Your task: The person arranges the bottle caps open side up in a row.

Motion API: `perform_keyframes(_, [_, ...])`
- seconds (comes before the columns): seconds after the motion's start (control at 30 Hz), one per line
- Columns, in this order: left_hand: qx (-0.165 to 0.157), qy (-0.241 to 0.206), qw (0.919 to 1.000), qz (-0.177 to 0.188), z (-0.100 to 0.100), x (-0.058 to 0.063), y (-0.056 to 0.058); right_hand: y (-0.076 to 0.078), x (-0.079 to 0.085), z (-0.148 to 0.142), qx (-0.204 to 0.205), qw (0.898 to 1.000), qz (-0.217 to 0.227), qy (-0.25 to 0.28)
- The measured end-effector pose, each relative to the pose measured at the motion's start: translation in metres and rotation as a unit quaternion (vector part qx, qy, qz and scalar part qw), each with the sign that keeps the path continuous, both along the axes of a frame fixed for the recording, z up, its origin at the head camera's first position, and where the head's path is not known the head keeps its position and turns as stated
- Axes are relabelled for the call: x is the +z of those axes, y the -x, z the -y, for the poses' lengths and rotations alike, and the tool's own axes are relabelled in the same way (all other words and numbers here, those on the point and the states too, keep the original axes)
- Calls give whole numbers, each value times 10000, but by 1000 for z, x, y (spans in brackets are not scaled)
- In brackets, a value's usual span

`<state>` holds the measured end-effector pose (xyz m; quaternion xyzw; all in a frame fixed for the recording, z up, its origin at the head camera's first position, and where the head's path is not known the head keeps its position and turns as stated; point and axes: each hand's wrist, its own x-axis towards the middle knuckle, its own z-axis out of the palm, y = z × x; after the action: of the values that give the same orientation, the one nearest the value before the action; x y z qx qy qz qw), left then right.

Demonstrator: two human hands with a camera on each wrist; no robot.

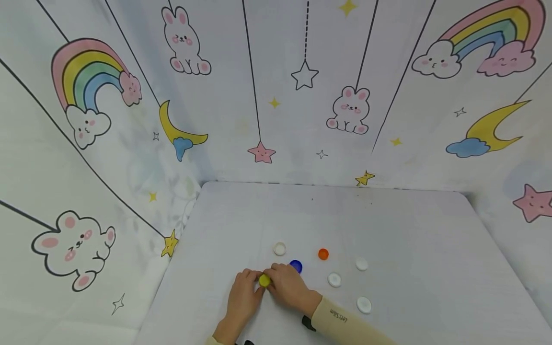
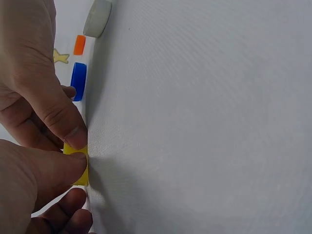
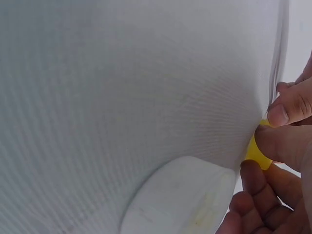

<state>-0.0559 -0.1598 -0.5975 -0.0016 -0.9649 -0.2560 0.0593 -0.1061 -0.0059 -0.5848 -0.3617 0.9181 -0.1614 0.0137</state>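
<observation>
A small yellow bottle cap (image 1: 264, 281) stands on the white table between both hands. My left hand (image 1: 243, 298) pinches it from the left with thumb and fingers, while my right hand (image 1: 290, 286) pinches its right side. Thumbs and fingertips of both hands cover parts of the yellow cap (image 2: 82, 176) in the left wrist view. Just behind the right hand's knuckles lies a blue cap (image 1: 295, 266), partly hidden by that hand in the head view. In the right wrist view, a white cap (image 3: 178, 200) looms large in front of the hands.
An orange cap (image 1: 323, 254) lies beyond the right hand. One whitish cap (image 1: 280, 248) sits behind the hands, and others, such as this white cap (image 1: 334, 280) and the nearer white cap (image 1: 364, 304), lie to the right. Printed cloth walls (image 1: 233, 96) enclose the table (image 1: 431, 249).
</observation>
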Motion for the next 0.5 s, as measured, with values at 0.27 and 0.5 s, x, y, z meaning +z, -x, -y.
perform_keyframes(0.27, [18, -63, 10000, 66, -2, 3, -2, 1, 0, -2, 12, 9997, 83, 247])
perform_keyframes(0.5, [34, -281, 9994, -185, -2, 11, -6, 0, 7, -5, -77, 9983, 244, 519])
